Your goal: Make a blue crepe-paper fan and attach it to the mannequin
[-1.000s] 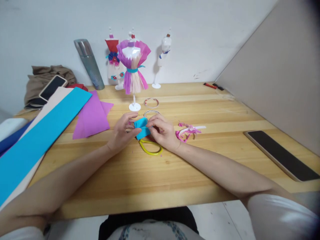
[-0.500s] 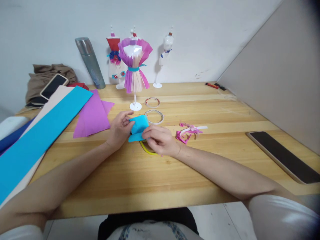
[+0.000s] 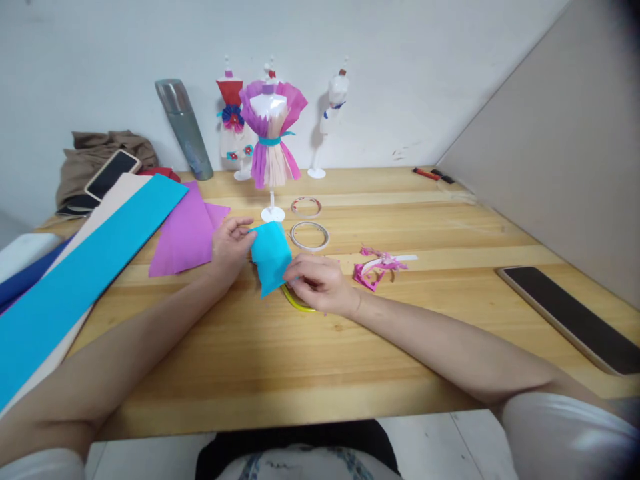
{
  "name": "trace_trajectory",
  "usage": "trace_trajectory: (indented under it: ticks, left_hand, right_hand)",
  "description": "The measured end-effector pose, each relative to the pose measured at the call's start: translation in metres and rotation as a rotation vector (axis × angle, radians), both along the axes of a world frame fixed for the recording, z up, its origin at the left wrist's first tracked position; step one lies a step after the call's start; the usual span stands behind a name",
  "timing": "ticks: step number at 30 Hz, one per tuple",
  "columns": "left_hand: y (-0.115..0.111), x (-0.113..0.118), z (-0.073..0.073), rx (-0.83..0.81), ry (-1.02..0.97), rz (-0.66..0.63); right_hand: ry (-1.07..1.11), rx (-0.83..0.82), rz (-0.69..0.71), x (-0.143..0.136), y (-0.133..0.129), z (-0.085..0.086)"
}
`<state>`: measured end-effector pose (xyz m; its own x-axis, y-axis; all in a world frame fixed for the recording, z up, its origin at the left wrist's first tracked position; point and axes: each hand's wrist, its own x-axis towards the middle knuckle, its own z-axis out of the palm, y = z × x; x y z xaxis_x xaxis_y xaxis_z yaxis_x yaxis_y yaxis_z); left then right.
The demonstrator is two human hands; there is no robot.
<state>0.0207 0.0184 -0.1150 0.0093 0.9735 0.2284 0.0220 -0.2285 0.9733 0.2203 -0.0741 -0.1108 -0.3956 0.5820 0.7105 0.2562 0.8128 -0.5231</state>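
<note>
Between my hands is a small piece of blue crepe paper (image 3: pixel 273 257), unfolded, with a crease across it. My left hand (image 3: pixel 233 243) pinches its upper left edge. The fingers of my right hand (image 3: pixel 320 280) are closed on its lower right side. Under the right hand, a yellow ring-shaped thing (image 3: pixel 297 303) shows in part; the hand hides the rest. Just behind the paper stands a small dress form (image 3: pixel 273 140) in a purple, pink and cream paper dress with a blue belt. Two tape rolls lie beyond my right hand, a nearer one (image 3: pixel 310 236) and a farther one (image 3: pixel 306 207).
Left lie long blue paper (image 3: pixel 100 260), purple paper (image 3: pixel 183 237), a phone (image 3: pixel 113 175) and brown cloth (image 3: pixel 107 150). A bottle (image 3: pixel 185 130) and two more dress forms stand by the wall. Pink scraps (image 3: pixel 377 267) and a large phone (image 3: pixel 570 317) lie right.
The blue paper has gone from folded over to opened out, its lower part now hanging down. My left hand has shifted slightly left; the right has stayed nearly in place.
</note>
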Motion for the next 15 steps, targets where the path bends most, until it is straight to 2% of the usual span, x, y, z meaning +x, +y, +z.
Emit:
trace_trajectory:
  ticks: [3,8,15]
  left_hand:
    - [0.0008,-0.0006,-0.0004,0.040,0.026,0.023]
    - [0.0024,-0.0015,0.0001,0.011,-0.015,0.034]
    - [0.0015,-0.0012,0.0012,0.053,-0.023,0.028]
  right_hand:
    - [0.036,0.002,-0.002,0.0000,0.0006,-0.0008]
    - [0.017,-0.022,-0.009,-0.0005,0.0010,-0.0008]
    - [0.032,-0.049,0.057,0.0025,-0.0011,0.0058]
